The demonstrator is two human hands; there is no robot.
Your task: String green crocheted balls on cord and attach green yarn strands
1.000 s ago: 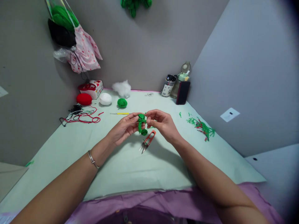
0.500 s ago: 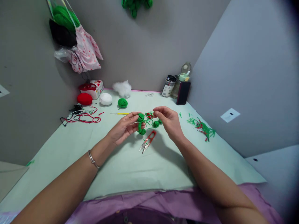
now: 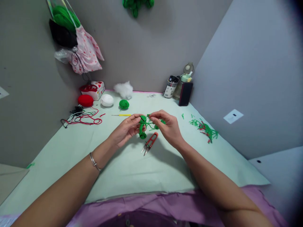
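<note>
In the head view, I read the left hand point(image 3: 125, 130) with its grip closed around a green crocheted piece point(image 3: 143, 119), positioned over the middle of the desk point(image 3: 132, 176). The right hand point(image 3: 167, 127) is just beside it, thumb and index fingertips close together; I cannot tell whether this grip holds a strand. Green yarn tails point(image 3: 149, 124) extend between the 2 hands. 1 pair of red-handled thread snips point(image 3: 149, 144) lies nearer me, blades toward the near edge. A yellow-handled crochet hook point(image 3: 124, 115) lies just beyond the left hand.
</note>
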